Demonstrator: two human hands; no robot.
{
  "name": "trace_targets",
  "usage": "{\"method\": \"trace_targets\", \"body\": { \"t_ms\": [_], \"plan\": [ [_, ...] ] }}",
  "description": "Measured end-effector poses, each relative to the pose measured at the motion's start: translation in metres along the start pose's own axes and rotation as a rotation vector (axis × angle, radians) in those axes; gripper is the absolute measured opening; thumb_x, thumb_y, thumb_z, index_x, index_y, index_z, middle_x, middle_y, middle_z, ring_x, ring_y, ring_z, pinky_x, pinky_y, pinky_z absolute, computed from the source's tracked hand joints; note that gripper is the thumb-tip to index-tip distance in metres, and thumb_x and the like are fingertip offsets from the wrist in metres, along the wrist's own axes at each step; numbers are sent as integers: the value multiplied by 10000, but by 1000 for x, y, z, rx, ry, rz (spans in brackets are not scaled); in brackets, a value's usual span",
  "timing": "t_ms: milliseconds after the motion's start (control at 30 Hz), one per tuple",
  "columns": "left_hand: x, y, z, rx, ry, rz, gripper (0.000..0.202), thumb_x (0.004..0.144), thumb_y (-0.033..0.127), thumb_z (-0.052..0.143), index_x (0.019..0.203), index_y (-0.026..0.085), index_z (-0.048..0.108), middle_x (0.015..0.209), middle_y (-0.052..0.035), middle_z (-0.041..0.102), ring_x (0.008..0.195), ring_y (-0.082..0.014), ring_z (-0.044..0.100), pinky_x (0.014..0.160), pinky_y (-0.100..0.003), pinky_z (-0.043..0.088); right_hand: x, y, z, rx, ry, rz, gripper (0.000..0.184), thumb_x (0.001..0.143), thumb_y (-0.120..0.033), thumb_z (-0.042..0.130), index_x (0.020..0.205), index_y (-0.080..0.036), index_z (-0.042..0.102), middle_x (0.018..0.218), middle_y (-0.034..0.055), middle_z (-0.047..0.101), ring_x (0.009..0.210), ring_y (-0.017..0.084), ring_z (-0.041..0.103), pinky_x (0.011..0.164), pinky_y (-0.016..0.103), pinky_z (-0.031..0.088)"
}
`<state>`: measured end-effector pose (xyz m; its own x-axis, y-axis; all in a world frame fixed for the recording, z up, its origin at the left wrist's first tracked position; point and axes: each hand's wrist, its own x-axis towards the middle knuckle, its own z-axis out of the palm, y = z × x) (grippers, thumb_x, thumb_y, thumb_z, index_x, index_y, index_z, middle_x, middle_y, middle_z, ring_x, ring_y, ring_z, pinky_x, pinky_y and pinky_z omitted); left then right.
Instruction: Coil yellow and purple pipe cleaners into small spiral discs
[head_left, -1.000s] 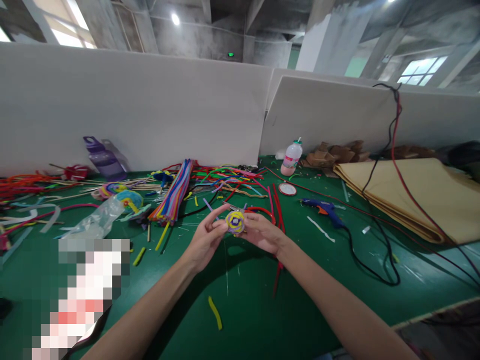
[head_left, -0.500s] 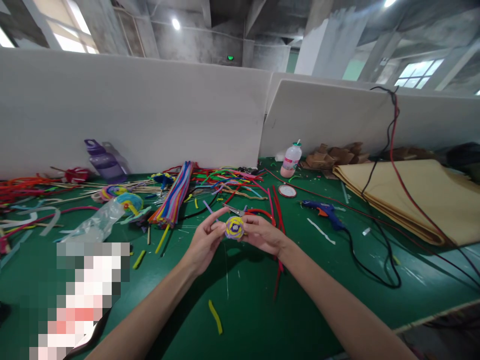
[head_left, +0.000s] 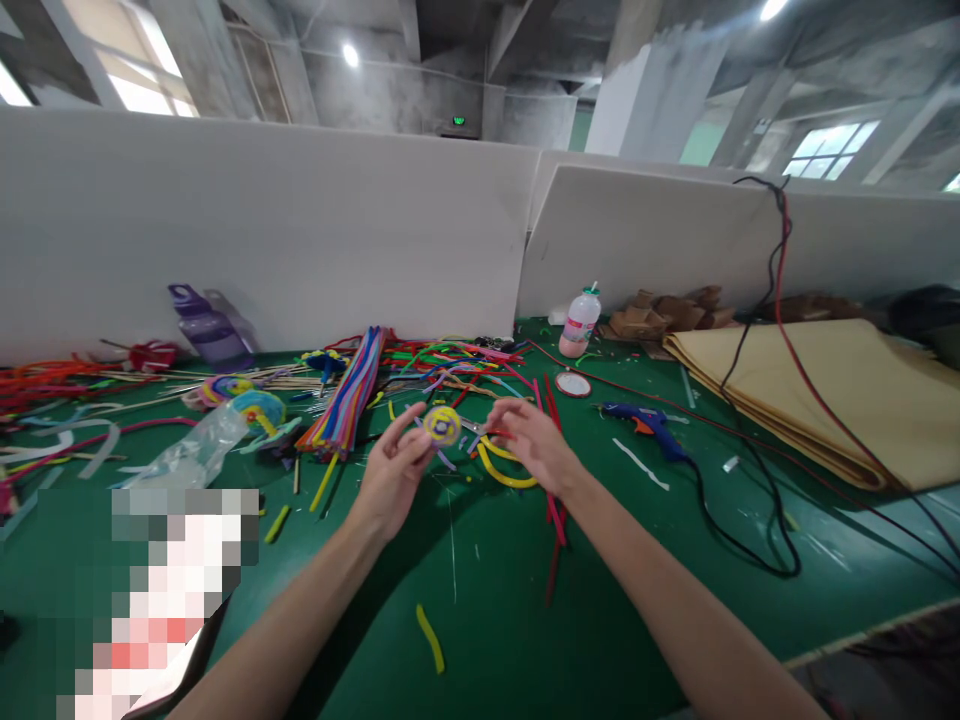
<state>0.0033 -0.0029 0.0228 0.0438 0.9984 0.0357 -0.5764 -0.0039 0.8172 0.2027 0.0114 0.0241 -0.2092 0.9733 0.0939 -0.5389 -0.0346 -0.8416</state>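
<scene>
My left hand (head_left: 395,462) pinches a small round coil of yellow and purple pipe cleaner (head_left: 442,426) between thumb and fingers, its spiral side toward me. To the right, my right hand (head_left: 534,445) hovers over scissors (head_left: 472,426), its fingers loosely bent and apart with nothing seen in them. The scissors' blades point left, and the red handle is partly behind my fingers. Below that hand curves a yellow pipe cleaner (head_left: 501,478). Short purple pieces (head_left: 445,459) lie just under the coil.
A bundle of coloured pipe cleaners (head_left: 352,400) lies left of centre. Right are a blue glue gun (head_left: 645,425) with its black cord, a round lid (head_left: 573,384) and a pink-labelled bottle (head_left: 581,322). A purple bottle (head_left: 210,330) stands back left; folded tan paper (head_left: 810,390) lies far right.
My right hand has let go of the coil and moved slightly right and up. My left hand has carried the coil left and a little up, uncovering the yellow pipe cleaner.
</scene>
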Motion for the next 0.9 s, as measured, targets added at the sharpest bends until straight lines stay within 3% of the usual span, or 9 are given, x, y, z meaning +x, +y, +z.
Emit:
{"method": "trace_targets", "body": {
  "t_ms": [67,167,400,533,667,767,900],
  "plan": [
    [9,6,-7,-97,103,41,413,682,119,676,1076,217,598,928,-12,678,908,-126,615,844,-239,465,5,-7,-10,26,185,-134,215,718,-288,662,902,-205,585,824,-7,598,785,124,586,693,249,446],
    [21,20,-17,-212,243,43,276,722,111,629,982,204,626,949,-9,678,896,-107,619,818,-212,479,10,-10,-24,51,324,-180,206,718,-327,650,870,-209,578,760,-26,581,712,108,575,602,220,423],
    [35,44,-42,-321,306,158,281,717,67,620,947,230,618,932,16,667,803,-75,617,733,-182,497,11,2,-21,-69,279,-137,211,710,-321,644,858,-198,558,678,-30,568,617,106,547,529,220,373],
    [32,31,-43,-266,209,49,340,693,111,655,1008,232,607,955,-7,660,809,-87,618,673,-174,488,8,2,-17,-124,271,-132,228,710,-332,642,870,-194,555,668,-25,570,582,106,537,514,227,367],
    [13,8,-24,-50,-50,-128,471,630,123,722,1080,193,603,948,-52,667,888,-155,618,776,-239,462,6,5,-17,-234,278,-140,263,696,-373,645,869,-192,564,635,-20,570,544,112,523,496,236,368],
    [-3,-4,-8,27,-223,-211,495,619,103,729,1093,176,607,793,-21,662,778,-141,621,780,-251,447,7,12,-17,-461,280,-139,253,691,-393,640,830,-188,587,598,-12,570,516,127,517,482,249,373],
    [-9,-7,-1,0,-247,-238,452,649,116,710,1088,166,613,805,-40,668,775,-153,620,788,-278,446,12,21,-14,-749,146,-69,204,708,-358,605,820,-190,633,630,14,606,579,163,553,511,269,407]
  ]
}}
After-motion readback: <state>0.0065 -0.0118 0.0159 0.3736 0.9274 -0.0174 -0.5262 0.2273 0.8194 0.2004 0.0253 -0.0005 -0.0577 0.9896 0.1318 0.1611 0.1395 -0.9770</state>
